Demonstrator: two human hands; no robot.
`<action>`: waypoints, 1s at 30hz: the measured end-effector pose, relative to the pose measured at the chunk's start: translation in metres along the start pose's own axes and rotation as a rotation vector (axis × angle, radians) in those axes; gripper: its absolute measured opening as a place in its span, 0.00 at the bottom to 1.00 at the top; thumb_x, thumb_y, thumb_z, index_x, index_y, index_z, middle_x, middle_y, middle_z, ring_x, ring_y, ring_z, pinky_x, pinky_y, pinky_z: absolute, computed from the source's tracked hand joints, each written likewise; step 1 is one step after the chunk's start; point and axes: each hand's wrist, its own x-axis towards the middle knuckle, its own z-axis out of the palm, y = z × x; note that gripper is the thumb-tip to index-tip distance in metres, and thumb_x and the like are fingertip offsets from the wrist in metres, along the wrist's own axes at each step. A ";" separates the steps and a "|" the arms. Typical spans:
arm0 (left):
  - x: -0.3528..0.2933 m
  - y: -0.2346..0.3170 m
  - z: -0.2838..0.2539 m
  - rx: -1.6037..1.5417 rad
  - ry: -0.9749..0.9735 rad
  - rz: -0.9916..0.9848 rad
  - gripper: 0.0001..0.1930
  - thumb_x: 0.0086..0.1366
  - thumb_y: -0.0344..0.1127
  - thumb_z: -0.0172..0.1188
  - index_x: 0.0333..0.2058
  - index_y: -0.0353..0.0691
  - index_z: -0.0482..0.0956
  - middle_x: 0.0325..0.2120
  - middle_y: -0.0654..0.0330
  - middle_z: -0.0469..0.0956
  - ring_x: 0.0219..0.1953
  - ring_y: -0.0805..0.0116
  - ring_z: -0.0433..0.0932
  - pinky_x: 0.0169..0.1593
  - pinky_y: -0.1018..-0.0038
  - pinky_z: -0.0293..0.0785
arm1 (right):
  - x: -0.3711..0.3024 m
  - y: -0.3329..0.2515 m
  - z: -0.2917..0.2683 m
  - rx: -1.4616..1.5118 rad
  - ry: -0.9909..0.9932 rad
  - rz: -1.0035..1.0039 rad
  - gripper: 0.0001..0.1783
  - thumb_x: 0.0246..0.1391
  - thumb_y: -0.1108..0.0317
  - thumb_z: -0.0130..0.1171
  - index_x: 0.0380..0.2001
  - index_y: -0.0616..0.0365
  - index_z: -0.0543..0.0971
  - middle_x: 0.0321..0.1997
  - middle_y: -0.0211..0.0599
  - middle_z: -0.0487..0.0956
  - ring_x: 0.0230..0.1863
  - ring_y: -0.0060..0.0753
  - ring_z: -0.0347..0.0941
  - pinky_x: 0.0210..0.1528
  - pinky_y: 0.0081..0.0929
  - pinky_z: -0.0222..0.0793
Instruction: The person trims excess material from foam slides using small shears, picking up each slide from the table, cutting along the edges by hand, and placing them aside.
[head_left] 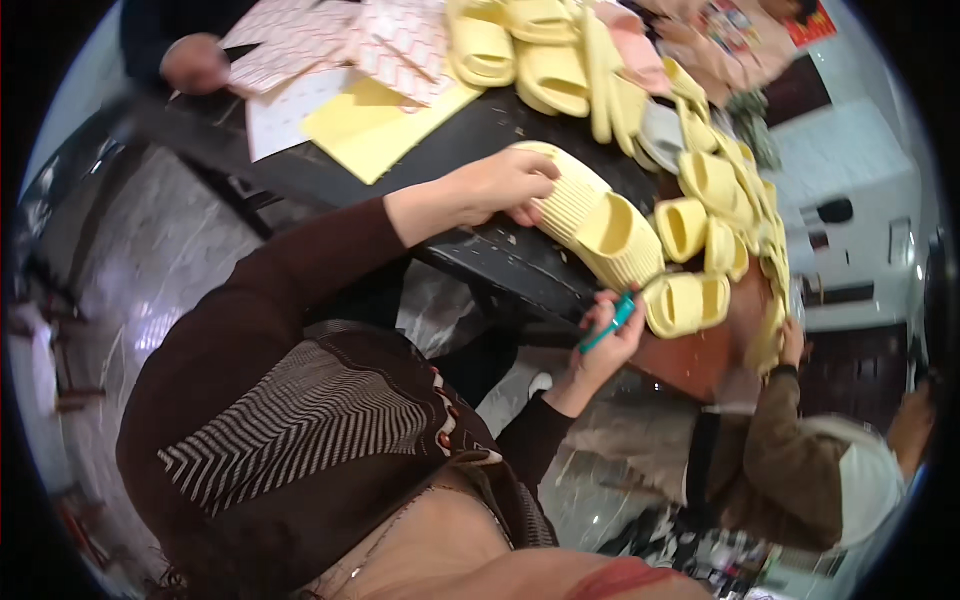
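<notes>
A ribbed pale yellow slipper (577, 212) rests at the near edge of the dark table, its strap toward the right. My left hand (503, 187) is closed on its heel end, thumb and fingers on the rim. Just past the toe end, my right hand (612, 345) is wrapped round a small tool with a teal handle (622, 312). The tool's thin dark tip points toward the slipper's toe; its exact kind is too small to tell. Next to that tip lies another yellow slipper (686, 304).
Many yellow slippers are heaped along the far and right side, with a pink slipper (634, 48) and a pale grey one (661, 136) among them. Patterned sheets and yellow paper (385, 135) lie at left. One person's hand (195, 64) is there; another person (800, 470) works at right.
</notes>
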 end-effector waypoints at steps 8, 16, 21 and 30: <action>0.047 0.033 0.004 -0.535 -0.050 -0.085 0.16 0.63 0.30 0.53 0.45 0.22 0.68 0.40 0.44 0.74 0.35 0.52 0.79 0.40 0.60 0.80 | 0.010 0.013 -0.021 -0.059 0.217 -0.178 0.26 0.55 0.78 0.54 0.57 0.64 0.65 0.33 0.34 0.75 0.21 0.14 0.63 0.19 0.11 0.58; 0.173 0.048 0.137 0.576 0.183 1.496 0.11 0.58 0.37 0.61 0.32 0.34 0.80 0.23 0.55 0.78 0.32 0.55 0.79 0.32 0.61 0.71 | 0.019 0.017 -0.025 0.006 0.358 -0.170 0.27 0.55 0.78 0.52 0.59 0.64 0.63 0.34 0.32 0.74 0.22 0.14 0.61 0.20 0.12 0.55; 0.251 0.093 0.246 1.643 0.043 0.883 0.10 0.57 0.41 0.60 0.34 0.49 0.86 0.31 0.64 0.81 0.34 0.63 0.79 0.31 0.65 0.74 | 0.018 0.023 -0.013 -0.036 0.334 -0.258 0.28 0.55 0.78 0.52 0.60 0.63 0.62 0.34 0.32 0.74 0.21 0.14 0.61 0.19 0.12 0.55; 0.303 0.064 0.321 1.614 -0.291 1.231 0.08 0.57 0.41 0.60 0.32 0.48 0.86 0.28 0.60 0.82 0.33 0.63 0.81 0.26 0.65 0.74 | 0.014 0.029 -0.015 -0.030 0.345 -0.251 0.28 0.54 0.76 0.55 0.60 0.61 0.63 0.34 0.32 0.74 0.22 0.13 0.61 0.20 0.12 0.57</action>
